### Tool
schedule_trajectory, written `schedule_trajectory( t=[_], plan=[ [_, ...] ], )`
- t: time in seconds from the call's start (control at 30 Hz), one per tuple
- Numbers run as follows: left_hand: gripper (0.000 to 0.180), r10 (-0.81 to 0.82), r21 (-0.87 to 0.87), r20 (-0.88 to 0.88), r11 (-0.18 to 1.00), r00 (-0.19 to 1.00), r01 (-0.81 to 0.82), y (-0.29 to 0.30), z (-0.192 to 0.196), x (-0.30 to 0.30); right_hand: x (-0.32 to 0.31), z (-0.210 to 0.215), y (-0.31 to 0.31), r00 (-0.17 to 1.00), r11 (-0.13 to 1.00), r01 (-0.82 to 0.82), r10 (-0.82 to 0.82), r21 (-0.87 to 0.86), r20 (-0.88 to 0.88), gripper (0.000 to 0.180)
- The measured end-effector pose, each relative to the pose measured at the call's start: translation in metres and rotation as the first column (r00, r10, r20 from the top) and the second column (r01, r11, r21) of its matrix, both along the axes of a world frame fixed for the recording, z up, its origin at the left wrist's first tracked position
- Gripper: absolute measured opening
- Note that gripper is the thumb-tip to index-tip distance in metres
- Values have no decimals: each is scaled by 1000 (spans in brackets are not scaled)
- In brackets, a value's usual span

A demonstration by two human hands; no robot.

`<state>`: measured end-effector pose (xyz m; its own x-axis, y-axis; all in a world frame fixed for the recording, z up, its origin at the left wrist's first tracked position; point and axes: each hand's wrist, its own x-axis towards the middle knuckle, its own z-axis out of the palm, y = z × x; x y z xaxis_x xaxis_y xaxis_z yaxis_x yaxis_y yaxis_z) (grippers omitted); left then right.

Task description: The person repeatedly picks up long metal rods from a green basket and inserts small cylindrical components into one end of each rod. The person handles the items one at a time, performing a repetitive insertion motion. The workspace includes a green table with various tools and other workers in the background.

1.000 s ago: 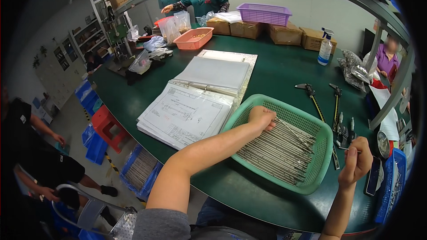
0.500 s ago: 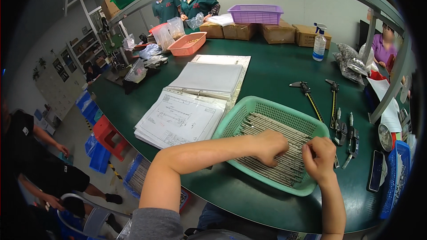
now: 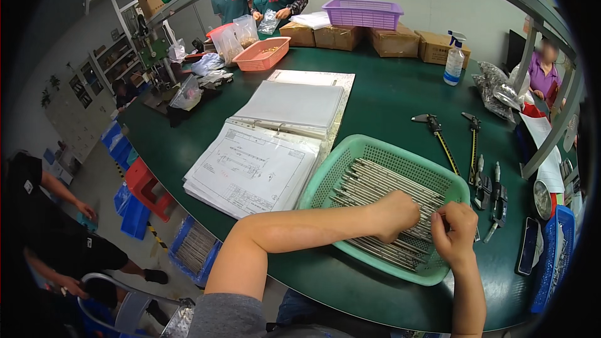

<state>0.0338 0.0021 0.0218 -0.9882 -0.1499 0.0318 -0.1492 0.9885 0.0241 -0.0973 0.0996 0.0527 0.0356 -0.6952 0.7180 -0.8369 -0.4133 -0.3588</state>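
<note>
A green plastic basket (image 3: 322, 178) with perforated walls stands on the table before me, holding many thin metal rods (image 3: 382, 178) lying side by side. My left hand (image 3: 397, 214) reaches across from the left, its fingers curled down and closed among the rods. At the basket's right side my right hand (image 3: 455, 228) is closed in a pinch near the rod ends, thumb toward the left hand. The back of my left hand hides its fingertips, and what lies inside my right fingers shows only in part.
An open binder of drawings (image 3: 250, 163) lies left of the basket. Right of it are calipers (image 3: 441, 141), micrometers (image 3: 498, 203), a phone (image 3: 529, 247) and a blue basket (image 3: 556, 256). A spray bottle (image 3: 454, 62) and cardboard boxes (image 3: 394, 40) stand behind. Co-workers are nearby.
My left hand has shifted slightly right, closer to my right hand. Some rods lie more unevenly at their left ends. The whole view has turned a little.
</note>
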Motion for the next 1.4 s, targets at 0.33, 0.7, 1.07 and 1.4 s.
schedule_trajectory(
  t=[0.33,0.7,1.07,1.4],
  plan=[
    [11,-2,-59,-122,998,993,-6,-14,2,-6,-1,0,2,1000,1000,29,-29,9,4,13],
    [4,48,102,-285,995,957,-20,-17,6,8,-2,-2,5,998,999,35,-37,38,44,12],
    [8,47,95,-460,995,887,-3,-10,9,8,-9,-8,8,985,988,-3,-24,155,173,14],
    [7,123,167,-572,985,811,-32,-11,25,16,-7,-8,10,919,995,13,-49,95,391,21]
  ],
)
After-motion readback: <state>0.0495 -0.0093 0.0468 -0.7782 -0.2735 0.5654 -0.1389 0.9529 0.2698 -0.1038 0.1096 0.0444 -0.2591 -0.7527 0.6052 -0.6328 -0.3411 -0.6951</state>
